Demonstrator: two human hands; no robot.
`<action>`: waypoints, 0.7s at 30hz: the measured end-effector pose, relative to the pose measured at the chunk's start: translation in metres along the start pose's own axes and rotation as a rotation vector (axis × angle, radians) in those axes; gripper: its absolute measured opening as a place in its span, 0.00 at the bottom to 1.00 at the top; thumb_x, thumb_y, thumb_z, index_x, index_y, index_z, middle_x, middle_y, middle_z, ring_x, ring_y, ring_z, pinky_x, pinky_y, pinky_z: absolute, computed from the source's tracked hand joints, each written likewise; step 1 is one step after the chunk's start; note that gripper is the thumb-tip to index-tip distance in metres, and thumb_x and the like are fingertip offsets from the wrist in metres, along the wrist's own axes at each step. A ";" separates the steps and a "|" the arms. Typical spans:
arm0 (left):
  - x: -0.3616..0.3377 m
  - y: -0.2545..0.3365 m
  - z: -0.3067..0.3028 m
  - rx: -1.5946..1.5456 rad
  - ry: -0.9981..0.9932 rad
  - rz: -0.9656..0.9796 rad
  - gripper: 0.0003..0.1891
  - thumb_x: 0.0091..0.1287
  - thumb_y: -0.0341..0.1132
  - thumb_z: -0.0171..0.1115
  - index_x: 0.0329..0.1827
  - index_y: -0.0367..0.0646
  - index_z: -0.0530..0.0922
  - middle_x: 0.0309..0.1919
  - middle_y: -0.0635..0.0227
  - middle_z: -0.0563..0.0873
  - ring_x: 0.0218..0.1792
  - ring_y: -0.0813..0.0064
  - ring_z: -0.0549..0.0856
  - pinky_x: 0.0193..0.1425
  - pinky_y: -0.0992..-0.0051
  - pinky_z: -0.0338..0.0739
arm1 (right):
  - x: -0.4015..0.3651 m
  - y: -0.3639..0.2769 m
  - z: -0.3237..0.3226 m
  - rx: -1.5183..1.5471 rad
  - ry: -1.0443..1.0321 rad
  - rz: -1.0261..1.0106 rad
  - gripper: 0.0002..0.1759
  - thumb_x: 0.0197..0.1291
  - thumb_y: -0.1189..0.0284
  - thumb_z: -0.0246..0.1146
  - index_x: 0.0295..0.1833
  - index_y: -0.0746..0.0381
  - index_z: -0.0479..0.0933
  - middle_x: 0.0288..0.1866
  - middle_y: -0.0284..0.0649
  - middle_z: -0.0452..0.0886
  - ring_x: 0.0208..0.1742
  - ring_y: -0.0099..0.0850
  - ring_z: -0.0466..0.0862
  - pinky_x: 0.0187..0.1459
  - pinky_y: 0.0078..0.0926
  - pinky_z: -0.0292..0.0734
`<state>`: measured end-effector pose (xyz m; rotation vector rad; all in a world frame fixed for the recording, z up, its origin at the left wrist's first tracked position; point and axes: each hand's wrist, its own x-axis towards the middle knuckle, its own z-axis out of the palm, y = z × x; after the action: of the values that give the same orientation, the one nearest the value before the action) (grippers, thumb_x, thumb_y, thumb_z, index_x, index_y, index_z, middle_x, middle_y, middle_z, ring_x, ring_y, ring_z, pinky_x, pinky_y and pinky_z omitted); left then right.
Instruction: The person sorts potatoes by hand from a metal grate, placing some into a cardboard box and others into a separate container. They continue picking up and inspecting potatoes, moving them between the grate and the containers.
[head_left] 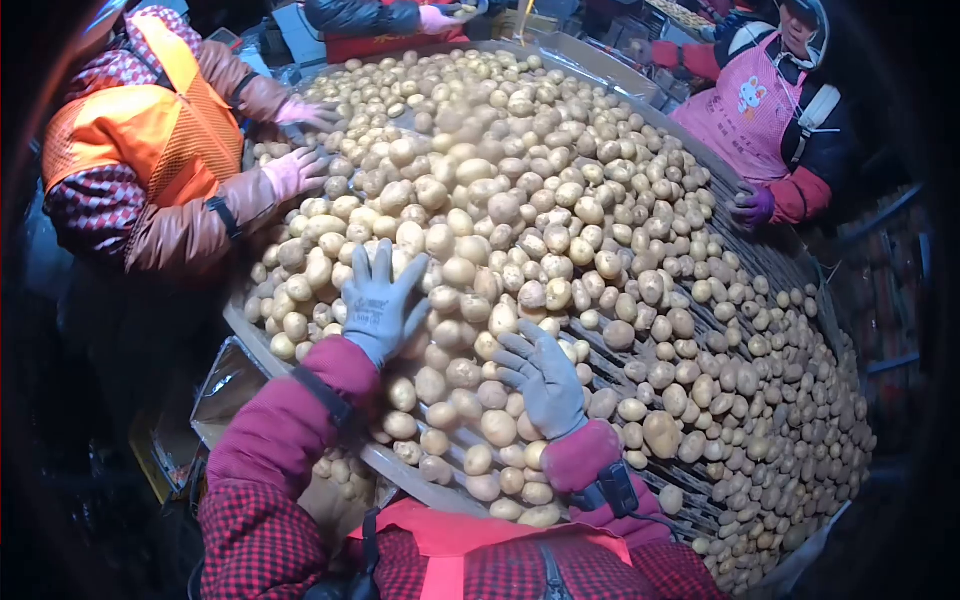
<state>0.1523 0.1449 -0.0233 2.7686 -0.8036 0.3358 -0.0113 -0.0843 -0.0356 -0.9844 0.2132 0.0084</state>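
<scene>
Your left hand [383,305], in a grey glove, lies palm down over the potatoes [500,427], fingers fanned upward and thumb out to the right. Your right hand [549,385], gloved alike, angles up and to the left, its fingers slightly parted over the potatoes; you pinch nothing that shows in either. The potatoes spread across a slatted table [603,362], around and beyond both your hands, down to the edge nearest you.

Dark print marks the back of your left glove, too small to read. On the right, a co-worker's pink apron [741,112] carries a white cartoon figure and lines of lettering you can't make out. At upper left, a person in an orange vest [160,135] has both pink-gloved hands at the potatoes. Your fingertips' undersides are hidden, the person at top is cut off, and the corners fall into darkness.
</scene>
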 end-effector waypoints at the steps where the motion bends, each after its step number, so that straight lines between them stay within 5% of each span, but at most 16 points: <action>1: 0.007 -0.006 0.001 0.023 -0.030 0.026 0.34 0.65 0.51 0.68 0.77 0.68 0.72 0.76 0.47 0.66 0.75 0.29 0.60 0.67 0.33 0.64 | 0.000 -0.001 -0.003 0.020 -0.004 0.003 0.31 0.76 0.83 0.51 0.82 0.68 0.55 0.72 0.56 0.72 0.68 0.44 0.81 0.66 0.38 0.82; 7: 0.061 -0.027 -0.004 -0.035 -0.221 -0.009 0.33 0.67 0.51 0.66 0.77 0.67 0.71 0.74 0.50 0.68 0.73 0.41 0.66 0.66 0.29 0.63 | 0.002 -0.007 0.001 0.094 0.022 0.096 0.30 0.76 0.82 0.49 0.82 0.68 0.55 0.72 0.56 0.72 0.70 0.45 0.80 0.69 0.40 0.80; 8: 0.064 -0.033 0.007 0.060 -0.047 0.071 0.34 0.68 0.52 0.65 0.78 0.61 0.70 0.70 0.50 0.73 0.72 0.47 0.69 0.68 0.33 0.65 | 0.004 -0.007 -0.001 0.191 0.008 0.123 0.31 0.76 0.81 0.49 0.82 0.67 0.55 0.72 0.56 0.72 0.70 0.45 0.80 0.69 0.41 0.79; 10: 0.075 -0.055 0.007 -0.186 -0.121 0.087 0.33 0.71 0.47 0.65 0.79 0.54 0.70 0.69 0.51 0.75 0.70 0.52 0.74 0.72 0.44 0.68 | 0.007 -0.007 -0.010 0.382 -0.019 0.181 0.31 0.75 0.81 0.49 0.82 0.67 0.55 0.72 0.56 0.72 0.70 0.45 0.79 0.69 0.41 0.79; 12: 0.065 -0.055 0.001 -0.813 0.009 -0.188 0.30 0.74 0.41 0.64 0.79 0.48 0.70 0.70 0.52 0.78 0.70 0.56 0.78 0.75 0.58 0.71 | 0.004 -0.006 -0.012 0.204 -0.064 0.101 0.32 0.74 0.82 0.50 0.82 0.66 0.56 0.72 0.55 0.72 0.69 0.44 0.80 0.67 0.40 0.80; 13: 0.062 -0.063 0.002 -0.879 0.121 -0.128 0.28 0.75 0.37 0.63 0.78 0.46 0.71 0.72 0.53 0.78 0.71 0.55 0.78 0.75 0.62 0.72 | 0.004 -0.005 -0.015 0.228 -0.082 0.098 0.32 0.74 0.82 0.50 0.82 0.66 0.56 0.72 0.55 0.72 0.69 0.44 0.80 0.67 0.40 0.80; 19: 0.006 -0.081 -0.003 -0.444 0.211 -0.089 0.29 0.71 0.38 0.66 0.75 0.43 0.74 0.68 0.50 0.80 0.68 0.53 0.80 0.74 0.60 0.73 | 0.008 -0.006 -0.011 0.200 -0.070 0.074 0.30 0.78 0.80 0.48 0.82 0.68 0.56 0.72 0.56 0.73 0.67 0.44 0.81 0.67 0.39 0.80; 21: -0.011 -0.050 -0.026 -0.509 0.092 -0.079 0.31 0.69 0.41 0.67 0.75 0.43 0.74 0.66 0.46 0.81 0.67 0.46 0.79 0.73 0.56 0.73 | 0.006 -0.004 -0.012 0.211 -0.045 0.096 0.28 0.79 0.77 0.48 0.82 0.69 0.56 0.72 0.56 0.73 0.67 0.44 0.81 0.67 0.38 0.80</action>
<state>0.1670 0.1988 -0.0103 2.2840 -0.6466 0.2063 -0.0070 -0.0970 -0.0393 -0.7624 0.2150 0.0945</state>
